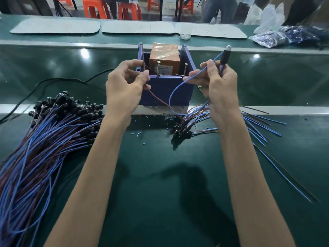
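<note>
My left hand [124, 84] pinches a brown wire [156, 98] in front of the blue box [165, 90]. My right hand [219, 82] grips a black LED holder [224, 56] with a clear bulb on top, and pinches its blue wire [173, 94], which loops down toward the table. Both hands hover just before the box. An orange block [163, 57] sits inside it, with two upright screws [185, 68] at its front edge.
A large pile of blue and brown wired LED holders [49, 132] lies at the left. A smaller bundle [183, 131] with wires fanning right lies by the right wrist. Cut insulation bits [142, 134] litter the green table. A black cable [53, 81] runs left.
</note>
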A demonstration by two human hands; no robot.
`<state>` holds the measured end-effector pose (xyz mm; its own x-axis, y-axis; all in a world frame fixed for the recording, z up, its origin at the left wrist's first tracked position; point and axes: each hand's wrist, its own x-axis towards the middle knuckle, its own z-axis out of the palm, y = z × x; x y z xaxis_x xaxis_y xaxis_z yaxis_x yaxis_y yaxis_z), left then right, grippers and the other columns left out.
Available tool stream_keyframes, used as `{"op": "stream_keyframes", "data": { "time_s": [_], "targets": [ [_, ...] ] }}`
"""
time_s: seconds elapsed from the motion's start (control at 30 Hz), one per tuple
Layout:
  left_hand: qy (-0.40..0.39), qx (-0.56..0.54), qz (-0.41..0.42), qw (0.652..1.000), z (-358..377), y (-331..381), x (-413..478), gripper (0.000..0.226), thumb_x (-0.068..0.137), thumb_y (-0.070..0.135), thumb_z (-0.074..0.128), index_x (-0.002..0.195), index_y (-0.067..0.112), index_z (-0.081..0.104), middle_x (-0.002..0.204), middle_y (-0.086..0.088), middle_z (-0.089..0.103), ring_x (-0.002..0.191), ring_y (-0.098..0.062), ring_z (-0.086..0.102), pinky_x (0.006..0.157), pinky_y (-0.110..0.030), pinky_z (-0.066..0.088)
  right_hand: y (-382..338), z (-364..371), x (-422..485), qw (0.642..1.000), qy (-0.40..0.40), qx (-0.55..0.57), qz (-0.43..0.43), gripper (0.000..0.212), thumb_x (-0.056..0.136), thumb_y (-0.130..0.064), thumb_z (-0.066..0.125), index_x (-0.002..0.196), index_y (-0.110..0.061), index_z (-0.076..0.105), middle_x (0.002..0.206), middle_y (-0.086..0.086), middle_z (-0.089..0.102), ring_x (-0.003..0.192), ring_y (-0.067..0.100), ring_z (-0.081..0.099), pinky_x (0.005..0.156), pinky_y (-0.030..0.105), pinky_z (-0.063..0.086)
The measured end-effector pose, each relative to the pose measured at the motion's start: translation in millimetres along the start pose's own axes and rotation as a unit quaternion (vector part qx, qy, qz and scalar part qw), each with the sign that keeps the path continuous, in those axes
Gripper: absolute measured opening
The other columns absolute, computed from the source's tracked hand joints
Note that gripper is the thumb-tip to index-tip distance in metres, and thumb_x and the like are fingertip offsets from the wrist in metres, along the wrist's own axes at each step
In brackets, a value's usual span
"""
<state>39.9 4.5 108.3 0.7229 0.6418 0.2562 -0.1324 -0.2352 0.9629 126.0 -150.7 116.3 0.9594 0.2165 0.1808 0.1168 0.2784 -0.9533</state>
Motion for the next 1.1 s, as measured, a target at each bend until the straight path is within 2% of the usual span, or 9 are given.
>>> {"op": "stream_keyframes", "data": {
  "time_s": [0.07,0.1,0.2,0.37,0.47,0.63,0.77,0.93,1.1],
  "targets": [
    [0.004,0.009,0.019,1.0,-1.6,-0.3,-0.1,0.018,0.09,0.012,0.066,0.104,0.021,0.061,0.082,-0.004,0.069,0.06,-0.011,0.065,0.077,-0.032,0.057,0.7,-1.5,2.5,1.0,0.016,0.001,-0.013,0.025,0.103,-0.009,0.039,0.083,-0.009,0.053,0.049,-0.006,0.06,0.046,0.008,0.061,0.049,0.018,0.048],
    [0.005,0.017,0.029,0.999,-1.9,-0.4,-0.3,0.018,0.089,0.013,0.067,0.103,0.023,0.062,0.081,-0.002,0.069,0.061,-0.01,0.066,0.077,-0.032,0.057,0.9,-2.3,3.5,1.0,0.025,-0.001,-0.014,0.025,0.102,-0.009,0.041,0.082,-0.009,0.056,0.047,-0.007,0.056,0.044,0.005,0.057,0.051,0.019,0.049],
    [0.01,0.047,0.052,0.998,-0.1,-1.3,-0.8,0.019,0.09,0.012,0.064,0.099,0.028,0.067,0.077,0.006,0.07,0.06,-0.004,0.065,0.075,-0.024,0.055,1.9,-4.7,5.4,0.999,0.035,-0.009,-0.001,0.026,0.101,-0.009,0.045,0.08,-0.009,0.061,0.046,-0.01,0.046,0.043,0.003,0.044,0.049,0.017,0.042],
    [0.019,0.072,0.04,0.996,3.0,-4.3,0.9,0.022,0.09,0.008,0.058,0.1,0.022,0.072,0.08,0.01,0.069,0.062,0.006,0.062,0.072,-0.012,0.049,3.7,-9.5,8.7,0.998,0.021,-0.06,0.029,0.03,0.098,-0.007,0.047,0.074,-0.01,0.065,0.043,-0.015,0.03,0.041,0.002,0.025,0.041,0.012,0.026],
    [0.022,0.08,0.04,0.996,1.0,-6.5,2.9,0.022,0.091,0.008,0.058,0.102,0.02,0.072,0.084,0.009,0.069,0.063,0.008,0.062,0.07,-0.01,0.046,4.1,-16.8,10.9,0.994,0.026,-0.101,0.039,0.03,0.096,-0.008,0.047,0.076,-0.012,0.068,0.042,-0.017,0.028,0.039,0.001,0.023,0.037,0.01,0.022],
    [0.016,0.085,0.043,0.995,-6.3,-10.6,7.1,0.021,0.091,0.008,0.06,0.103,0.02,0.072,0.089,0.004,0.071,0.066,0.006,0.063,0.073,-0.013,0.049,2.9,-27.8,17.5,0.995,0.067,-0.072,0.035,0.023,0.094,-0.003,0.043,0.088,-0.016,0.061,0.039,-0.018,0.033,0.036,0.001,0.028,0.038,0.015,0.023],
    [0.01,0.088,0.045,0.995,-7.8,-13.8,8.9,0.02,0.091,0.008,0.063,0.106,0.018,0.072,0.094,0.0,0.071,0.067,0.006,0.063,0.074,-0.014,0.05,4.1,-31.6,19.1,0.993,0.067,-0.091,0.033,0.021,0.093,-0.004,0.045,0.085,-0.017,0.06,0.039,-0.018,0.036,0.035,0.0,0.03,0.036,0.014,0.023],
    [-0.002,0.101,0.045,0.994,-9.8,-16.4,10.0,0.018,0.089,0.01,0.065,0.095,0.026,0.071,0.088,0.002,0.07,0.064,0.003,0.062,0.075,-0.019,0.053,5.4,-30.7,18.1,0.992,0.055,-0.108,0.042,0.025,0.093,-0.002,0.043,0.084,-0.014,0.063,0.038,-0.017,0.034,0.035,0.0,0.028,0.035,0.014,0.021],
    [-0.001,0.113,0.025,0.993,-9.3,-20.6,10.3,0.019,0.089,0.009,0.064,0.09,0.027,0.071,0.085,0.004,0.071,0.063,0.004,0.059,0.072,-0.017,0.052,6.5,-31.5,18.5,0.992,0.056,-0.102,0.057,0.027,0.092,0.0,0.04,0.084,-0.012,0.064,0.039,-0.018,0.033,0.035,0.0,0.027,0.035,0.014,0.02]
  ]
}}
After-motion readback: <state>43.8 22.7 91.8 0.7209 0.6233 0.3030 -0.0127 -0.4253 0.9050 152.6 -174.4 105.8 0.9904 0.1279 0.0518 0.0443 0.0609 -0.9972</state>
